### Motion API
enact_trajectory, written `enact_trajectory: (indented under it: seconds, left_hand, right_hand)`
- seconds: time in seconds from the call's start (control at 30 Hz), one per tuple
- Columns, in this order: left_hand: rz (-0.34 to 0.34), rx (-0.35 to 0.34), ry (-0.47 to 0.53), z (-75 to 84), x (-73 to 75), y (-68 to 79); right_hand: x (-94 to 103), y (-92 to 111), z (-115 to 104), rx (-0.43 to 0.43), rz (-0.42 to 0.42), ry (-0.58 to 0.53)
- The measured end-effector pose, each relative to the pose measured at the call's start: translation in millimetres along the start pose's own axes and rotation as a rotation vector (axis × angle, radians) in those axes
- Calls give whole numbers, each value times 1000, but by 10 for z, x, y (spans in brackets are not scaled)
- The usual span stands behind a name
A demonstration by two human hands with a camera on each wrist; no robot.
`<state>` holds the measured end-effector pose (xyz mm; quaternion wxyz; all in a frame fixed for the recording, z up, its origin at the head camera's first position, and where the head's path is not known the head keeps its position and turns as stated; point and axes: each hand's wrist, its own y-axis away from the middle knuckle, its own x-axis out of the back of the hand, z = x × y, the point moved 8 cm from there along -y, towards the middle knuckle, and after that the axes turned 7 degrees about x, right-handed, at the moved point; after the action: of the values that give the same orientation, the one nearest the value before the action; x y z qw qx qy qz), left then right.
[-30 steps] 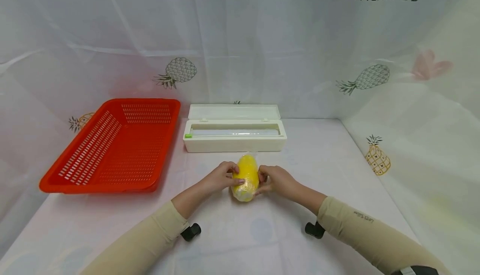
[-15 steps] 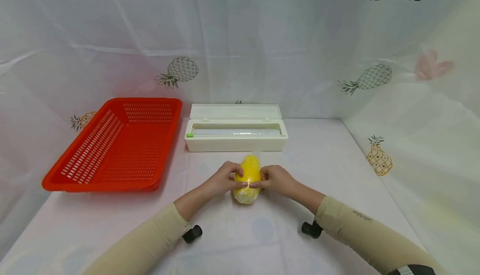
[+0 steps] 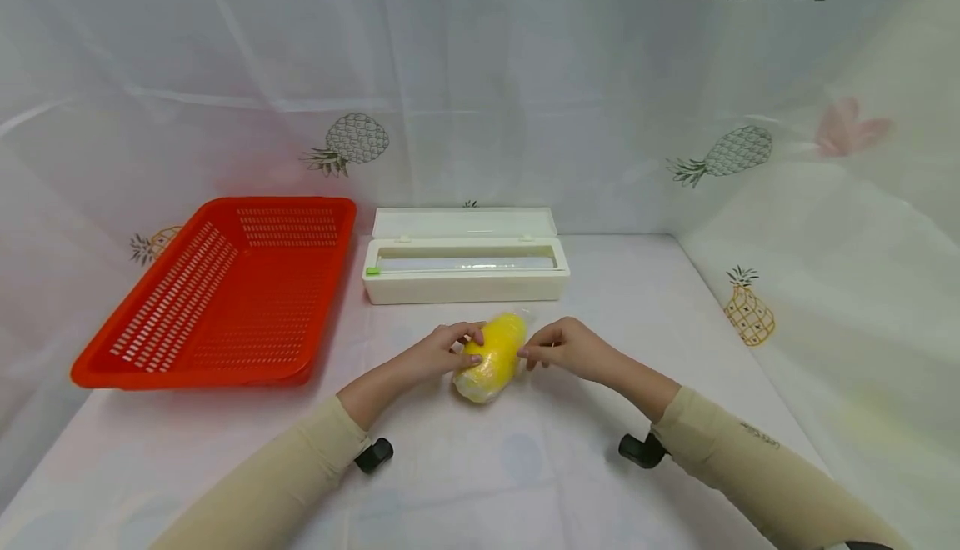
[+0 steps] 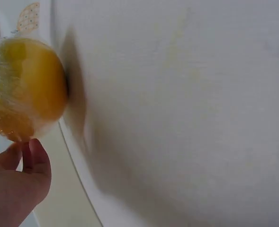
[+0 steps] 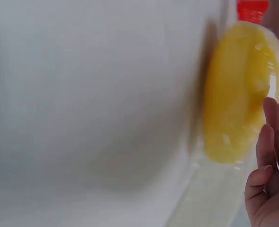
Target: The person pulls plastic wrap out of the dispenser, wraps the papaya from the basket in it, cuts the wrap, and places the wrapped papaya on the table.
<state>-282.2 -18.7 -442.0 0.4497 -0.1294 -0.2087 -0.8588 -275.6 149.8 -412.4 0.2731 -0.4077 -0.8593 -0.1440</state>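
In the head view, a yellow oblong item wrapped in clear cling film lies tilted on the white cloth, its far end towards the right; its kind is unclear under the film. My left hand grips its left side with thumb and fingertips. At its right side, my right hand has thumb and fingertips together at the film, appearing to pinch its edge. The left wrist view shows the rounded near end of the item, with film bunched over it. In the right wrist view, bent right fingers lie beside its glossy side.
Behind the item stands a white cling-film dispenser with its lid raised and a roll inside. A red slotted basket sits at the left. Pineapple-printed cloth hangs at the back and right.
My right thumb has left the top of the wrapped item and the hand has drawn to the right. The item has turned, its far end swinging right, while the left hand keeps its grip.
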Motion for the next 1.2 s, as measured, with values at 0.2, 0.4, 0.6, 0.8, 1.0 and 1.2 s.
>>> enact_trajectory:
  seconds: [0.2,0.4,0.6,0.8,1.0,1.2]
  left_hand:
    - [-12,-114,-14,161,70,-16]
    - [129,-113,-120,179,212,-107]
    - [278,-125,-268,217,270,-179]
    - [289,-60,-245,168,193,-90]
    - [329,50,-219,145,91,98]
    - [306,111,-6,44,-27,177]
  right_hand:
    - [317,-51,-225,88,104,85]
    - [284,-147,-137,117,33,88]
    - [143,-221,56,114,22,-58]
    - [17,-211,168,14,122,-93]
    - [-74,-155,266,-87,166,-178]
    - [-146,-121,276,-87,184,-243]
